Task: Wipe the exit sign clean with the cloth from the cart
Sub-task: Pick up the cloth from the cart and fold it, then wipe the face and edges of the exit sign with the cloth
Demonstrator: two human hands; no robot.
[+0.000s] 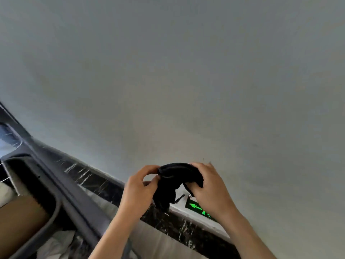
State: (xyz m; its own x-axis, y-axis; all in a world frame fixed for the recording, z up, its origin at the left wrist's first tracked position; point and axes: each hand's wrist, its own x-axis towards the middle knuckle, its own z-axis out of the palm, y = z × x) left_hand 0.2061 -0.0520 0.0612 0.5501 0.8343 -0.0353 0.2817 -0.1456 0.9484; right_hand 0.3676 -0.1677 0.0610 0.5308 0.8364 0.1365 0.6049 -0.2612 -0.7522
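Observation:
A black cloth (pixel 173 181) hangs bunched between my two hands in front of a pale grey wall. My left hand (pixel 139 189) pinches its left edge with thumb and fingers. My right hand (pixel 209 187) grips its right side from above. Low on the wall, just below the cloth, sits the exit sign (pixel 197 207), a dark panel with a lit green arrow pointing left. My right wrist hides the sign's right part.
A grey cart (pixel 61 199) stands at the lower left, holding a brown box (pixel 20 217) and white crumpled material (pixel 54 243). A black marbled skirting board (pixel 97 181) runs along the foot of the wall (pixel 186 81).

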